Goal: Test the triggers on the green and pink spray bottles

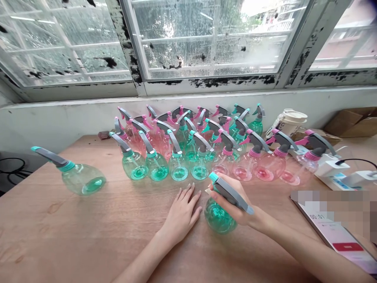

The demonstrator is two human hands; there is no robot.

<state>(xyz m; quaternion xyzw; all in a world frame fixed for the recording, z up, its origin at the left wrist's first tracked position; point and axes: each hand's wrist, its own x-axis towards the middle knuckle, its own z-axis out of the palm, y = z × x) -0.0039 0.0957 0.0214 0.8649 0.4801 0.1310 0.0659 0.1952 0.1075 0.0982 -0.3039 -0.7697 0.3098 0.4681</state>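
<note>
My right hand (235,196) is wrapped round the neck of a green spray bottle (221,216), just under its teal and grey trigger head. A small pale piece shows by the fingertips, too small to name. Beside that bottle, my left hand (185,208) lies flat on the wooden table (132,243), fingers spread and holding nothing. Beyond both hands stand rows of spray bottles: green ones (159,167) toward the left front and pink ones (269,167) toward the right. Another green spray bottle (82,179) stands apart at the far left.
A power strip with white chargers (331,167) and a phone (338,232) lie at the right. Behind them are a lidded cup (288,122) and a cardboard box (353,122). The wall and window frame (206,86) bound the table's back. Black cables (13,169) hang at left.
</note>
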